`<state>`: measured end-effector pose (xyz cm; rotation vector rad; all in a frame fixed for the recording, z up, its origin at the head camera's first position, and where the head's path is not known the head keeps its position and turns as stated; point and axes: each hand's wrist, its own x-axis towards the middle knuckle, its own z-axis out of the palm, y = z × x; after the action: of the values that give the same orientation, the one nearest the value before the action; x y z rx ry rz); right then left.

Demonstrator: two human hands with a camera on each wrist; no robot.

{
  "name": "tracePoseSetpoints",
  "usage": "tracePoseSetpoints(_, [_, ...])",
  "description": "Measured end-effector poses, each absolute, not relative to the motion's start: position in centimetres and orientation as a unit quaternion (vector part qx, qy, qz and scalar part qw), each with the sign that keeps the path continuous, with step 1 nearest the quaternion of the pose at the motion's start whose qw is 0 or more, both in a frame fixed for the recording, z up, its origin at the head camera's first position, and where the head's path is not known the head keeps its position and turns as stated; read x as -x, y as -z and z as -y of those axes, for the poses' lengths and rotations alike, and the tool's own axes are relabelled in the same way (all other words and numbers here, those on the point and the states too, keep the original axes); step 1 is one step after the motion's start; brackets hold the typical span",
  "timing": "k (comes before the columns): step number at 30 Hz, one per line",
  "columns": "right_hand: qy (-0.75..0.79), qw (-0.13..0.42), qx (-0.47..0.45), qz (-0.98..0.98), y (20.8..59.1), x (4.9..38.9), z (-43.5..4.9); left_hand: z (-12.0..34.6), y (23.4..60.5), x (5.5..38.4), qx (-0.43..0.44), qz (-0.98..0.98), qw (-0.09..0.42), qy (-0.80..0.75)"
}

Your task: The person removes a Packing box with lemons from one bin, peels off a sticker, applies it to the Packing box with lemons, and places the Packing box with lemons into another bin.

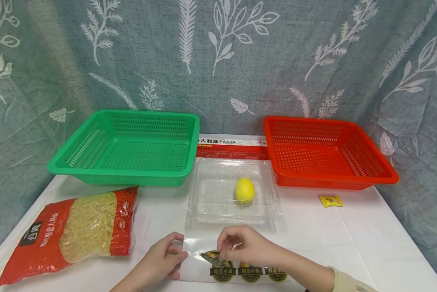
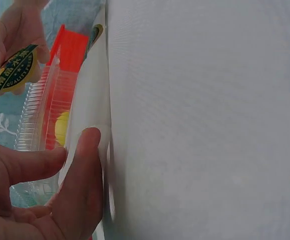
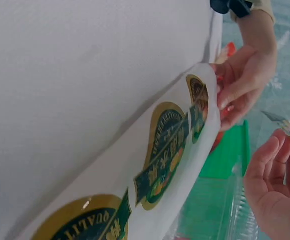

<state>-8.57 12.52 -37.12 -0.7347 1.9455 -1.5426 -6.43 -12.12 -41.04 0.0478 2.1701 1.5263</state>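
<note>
While your left hand (image 1: 163, 259) grips the sticker sheet (image 1: 194, 269), your right hand (image 1: 245, 245) pinches label (image 2: 16, 71), one, peeled; placement: apparently outstanding

On my feed I read: red-and-clear plastic pasta bag (image 1: 72, 235), "公鸡", "意大利面"; long red-and-white pack (image 1: 233, 148), "大利面 PASTA", smaller "sauce"; round black-and-gold stickers (image 1: 250, 273) along glossy white sheet (image 1: 194, 267), "精品水果", "QUALITY"; raised matching sticker (image 2: 18, 71), same wording.
</note>
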Motion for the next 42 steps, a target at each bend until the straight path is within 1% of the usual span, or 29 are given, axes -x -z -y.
tracePoseSetpoints(5, [0.591, 0.270, 0.260, -0.714, 37.0, 8.8, -12.9, 12.2, 40.9, 6.3, -0.031, -0.812, 0.213, -0.543])
tracePoseSetpoints(8, [0.598, 0.262, 0.260, -0.712, 36.9, 8.8, -13.1, 12.2, 40.8, 6.2, -0.037, -0.833, 0.187, -0.520])
tracePoseSetpoints(10, [0.597, 0.255, 0.260, -0.715, 36.9, 8.9, -13.2, 12.1, 40.7, 6.1, -0.041, -0.853, 0.162, -0.494])
tracePoseSetpoints(16, [0.592, 0.235, 0.265, -0.724, 36.7, 9.1, -13.5, 11.5, 40.0, 6.0, -0.058, -0.904, 0.064, -0.419])
tracePoseSetpoints(20, [0.587, 0.230, 0.262, -0.731, 36.5, 9.2, -13.7, 11.3, 39.4, 5.9, -0.078, -0.909, 0.034, -0.409])
tracePoseSetpoints(23, [0.582, 0.228, 0.258, -0.736, 36.4, 9.4, -13.8, 10.9, 38.9, 5.9, -0.110, -0.896, 0.028, -0.429])
tracePoseSetpoints(29, [0.582, 0.226, 0.249, -0.740, 36.3, 9.7, -14.1, 9.6, 38.1, 6.0, -0.166, -0.842, 0.045, -0.511])
tracePoseSetpoints(38, [0.583, 0.202, 0.244, -0.749, 36.0, 10.2, -14.6, 7.7, 36.4, 6.5, -0.169, -0.827, 0.046, -0.535])
tracePoseSetpoints(42, [0.579, 0.197, 0.235, -0.755, 35.7, 10.4, -14.7, 7.2, 36.2, 6.7, -0.163, -0.825, 0.039, -0.540])
